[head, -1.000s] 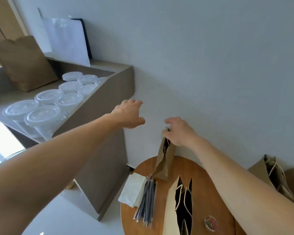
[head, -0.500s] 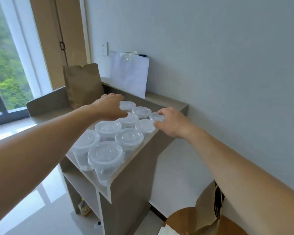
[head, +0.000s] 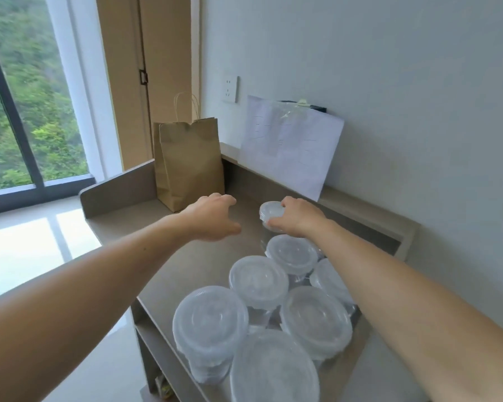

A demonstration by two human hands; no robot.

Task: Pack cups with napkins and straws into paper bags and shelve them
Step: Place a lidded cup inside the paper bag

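Several clear plastic cups (head: 259,281) with flat lids stand close together on the top of a grey cabinet (head: 122,227).

Head view: the right hand (head: 298,219) is on the farthest cup (head: 269,210). Its fingers curl over the far edge of the lid and the thumb presses the near side, so it grips this cup at the rim. The other cups stand nearer to the person than these fingers, under the right forearm. The left hand (head: 212,220) hangs above the bare top, just to the left of the gripped cup. Its fingers are loosely bent and hold nothing. Just beyond the left fingertips a brown paper bag (head: 189,161) stands upright with its twisted handles up.

I judge that such a cup is very light, and it seems to be empty. The wall looks thin, so it will bend under a hard squeeze, and the smooth plastic can slip. A lid that is only pressed on may come off if the cup hangs from it. A better hold is around the body, just under the lid.

Beyond the right fingers a white sheet (head: 291,146) leans on the wall. It has faint lines, too pale to read. I see no brand or print on the bag or on the cups.
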